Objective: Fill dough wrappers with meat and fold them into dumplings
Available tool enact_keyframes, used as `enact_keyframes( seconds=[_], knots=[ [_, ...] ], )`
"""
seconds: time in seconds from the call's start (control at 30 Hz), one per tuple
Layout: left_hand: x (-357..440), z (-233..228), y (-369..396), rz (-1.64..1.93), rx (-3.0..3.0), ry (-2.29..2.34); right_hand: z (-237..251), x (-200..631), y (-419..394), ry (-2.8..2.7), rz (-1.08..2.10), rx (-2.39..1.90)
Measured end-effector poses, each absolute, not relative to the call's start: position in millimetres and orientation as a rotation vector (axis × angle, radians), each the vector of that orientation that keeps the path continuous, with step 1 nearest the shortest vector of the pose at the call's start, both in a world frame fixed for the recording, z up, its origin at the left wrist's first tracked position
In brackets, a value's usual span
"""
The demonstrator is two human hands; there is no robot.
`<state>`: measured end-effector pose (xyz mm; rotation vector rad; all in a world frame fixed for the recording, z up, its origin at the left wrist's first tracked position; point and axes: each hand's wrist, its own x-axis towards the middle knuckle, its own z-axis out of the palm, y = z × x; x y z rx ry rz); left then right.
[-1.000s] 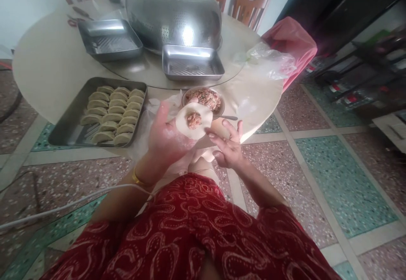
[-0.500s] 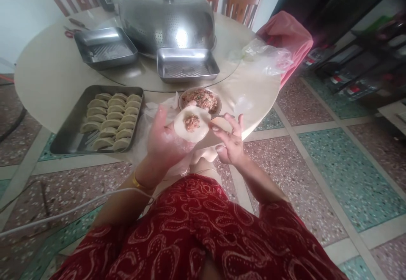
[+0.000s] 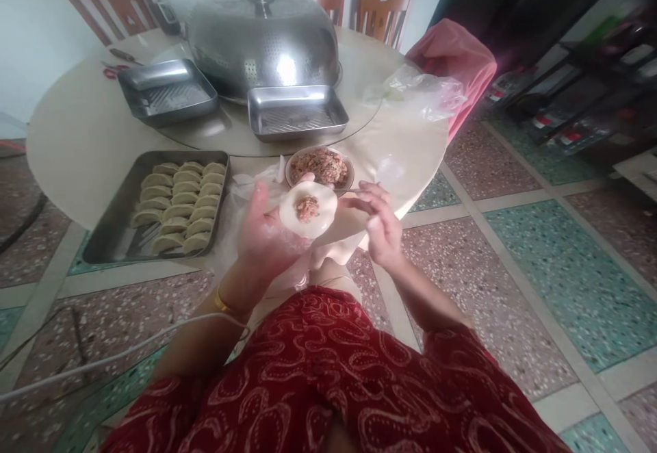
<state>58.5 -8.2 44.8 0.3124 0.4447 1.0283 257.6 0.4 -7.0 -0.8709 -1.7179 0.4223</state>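
Two hands up over the lap at the table edge: left hand point(image 3: 267, 234) palm-up, fingers spread flat, cradling a round wrapper point(image 3: 308, 209) with a lump of filling in its middle. Right hand point(image 3: 382, 224) just beside it, fingers loosely curled toward the wrapper's edge, holding nothing. Filling bowl point(image 3: 320, 167) sits right behind the wrapper, tray of folded dumplings point(image 3: 177, 203) to the left.

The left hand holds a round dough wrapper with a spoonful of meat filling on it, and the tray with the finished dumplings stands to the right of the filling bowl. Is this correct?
Not quite. In the head view the tray of dumplings stands to the left of the filling bowl, not the right. The rest holds: the left hand holds the round dough wrapper with meat filling on it.
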Motion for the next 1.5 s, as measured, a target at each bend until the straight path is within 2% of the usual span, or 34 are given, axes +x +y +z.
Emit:
enact_keyframes(
  seconds=[0.2, 0.33, 0.5, 0.77, 0.93, 1.17, 1.5],
  knots=[
    [61.7, 38.0, -4.6, 0.975, 0.279, 0.439, 22.8, 259.8, 2.6, -1.333, 1.312, -0.96],
    [63.1, 34.9, -3.0, 0.959, 0.24, 0.495, 25.3, 267.0, 9.8, -1.315, 1.427, -1.025],
    [64.7, 42.1, -3.9, 0.964, 0.199, 0.546, 23.1, 271.7, 4.3, -1.484, 1.088, -1.104],
    [62.9, 47.6, -7.0, 0.96, 0.213, 0.528, -3.6, 264.5, 1.2, -1.99, 0.028, -0.91],
    [59.2, 43.2, -2.9, 1.006, 0.261, 0.481, -16.7, 267.8, -0.9, -1.889, -0.28, -0.834],
    [68.8, 52.6, -5.7, 0.999, 0.244, 0.507, -30.8, 259.2, 2.5, -1.893, -0.403, -0.811],
    [71.3, 57.0, -14.1, 0.976, 0.265, 0.415, -33.0, 248.9, 7.0, -1.824, -0.235, -0.869]
  ],
)
